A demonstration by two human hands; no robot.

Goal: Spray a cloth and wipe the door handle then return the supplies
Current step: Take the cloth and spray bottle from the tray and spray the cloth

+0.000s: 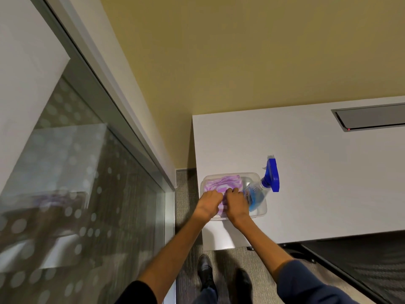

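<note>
A clear plastic bin stands on the near left corner of a white table. Inside it lies a purple and white cloth, filling the bin's left part. A spray bottle with blue liquid leans in the bin's right part, its blue trigger head sticking out over the rim. My left hand and my right hand are side by side in the bin, both pinching the cloth's near edge. No door handle is in view.
A glass panel with a dot pattern and a grey metal frame runs along the left. A yellow wall is behind the table. A grey cable hatch sits in the tabletop at the far right. My shoes stand on grey carpet.
</note>
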